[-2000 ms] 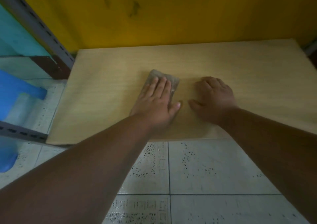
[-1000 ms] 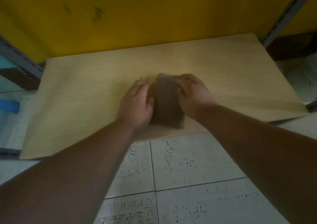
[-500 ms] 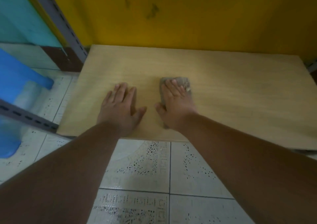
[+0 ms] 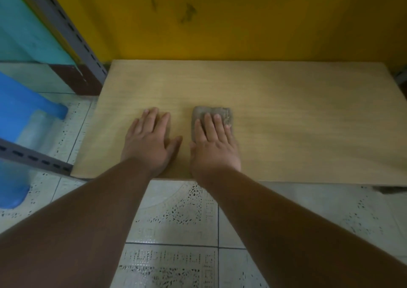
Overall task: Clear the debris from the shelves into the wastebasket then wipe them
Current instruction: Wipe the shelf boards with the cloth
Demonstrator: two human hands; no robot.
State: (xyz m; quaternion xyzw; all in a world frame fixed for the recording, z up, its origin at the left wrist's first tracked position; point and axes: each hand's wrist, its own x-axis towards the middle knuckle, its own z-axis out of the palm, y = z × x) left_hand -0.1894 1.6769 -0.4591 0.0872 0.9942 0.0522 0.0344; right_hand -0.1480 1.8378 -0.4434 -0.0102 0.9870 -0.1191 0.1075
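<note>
A light wooden shelf board (image 4: 286,115) lies low in front of a yellow wall. A folded grey-brown cloth (image 4: 203,112) sits on it, a little left of the middle. My right hand (image 4: 214,143) presses flat on the cloth with straight fingers, so only the cloth's far end and left edge show. My left hand (image 4: 149,144) rests flat on the bare board just left of the cloth, fingers spread. No debris shows on the board.
Grey slotted metal uprights (image 4: 66,27) and a rail (image 4: 33,157) frame the shelf on the left. A blue plastic stool (image 4: 19,115) stands on the patterned tile floor (image 4: 187,217) beyond them. The yellow wall (image 4: 242,18) closes off the back.
The cloth passed from under my left hand, through both hands, to under my right hand. Since half a second ago both hands lie nearly still.
</note>
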